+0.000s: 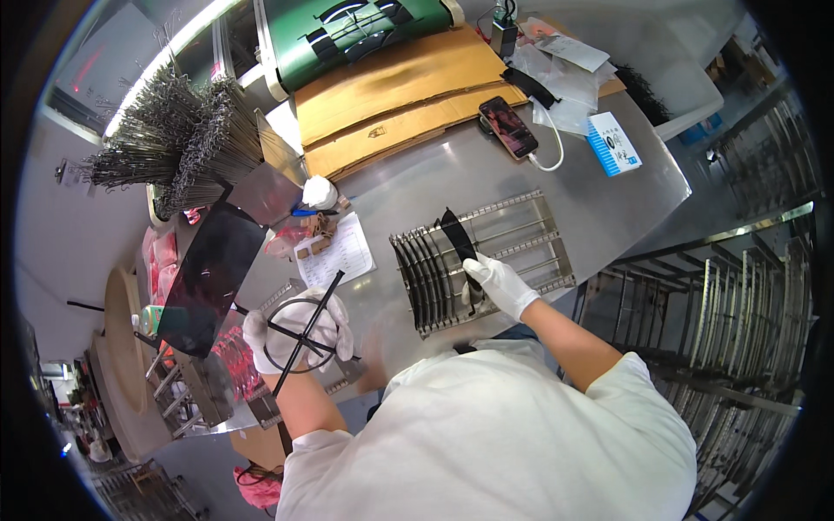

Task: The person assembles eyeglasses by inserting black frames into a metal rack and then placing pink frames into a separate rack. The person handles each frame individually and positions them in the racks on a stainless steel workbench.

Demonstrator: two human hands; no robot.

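Observation:
My right hand (501, 285), in a white glove, is closed on the lower end of a dark curved strip (453, 233). The strip stands tilted over a metal slotted rack (552, 239). Several similar dark curved strips (423, 286) stand in a row in the rack's left part. My left hand (339, 326), also gloved in white, is to the left of the rack. A black ring with crossed bars (303, 339) covers much of it, so its grip is hidden. Left of that hand hangs a large dark translucent sheet (211, 278).
A written paper sheet (352, 252) lies beside small brown pieces (317, 236). Farther back are a phone (511, 128) on a cable, a blue-white box (614, 145) and cardboard (391, 95). Bundled wire hooks (187, 130) stand far left. Metal racks (721, 304) stand at the right.

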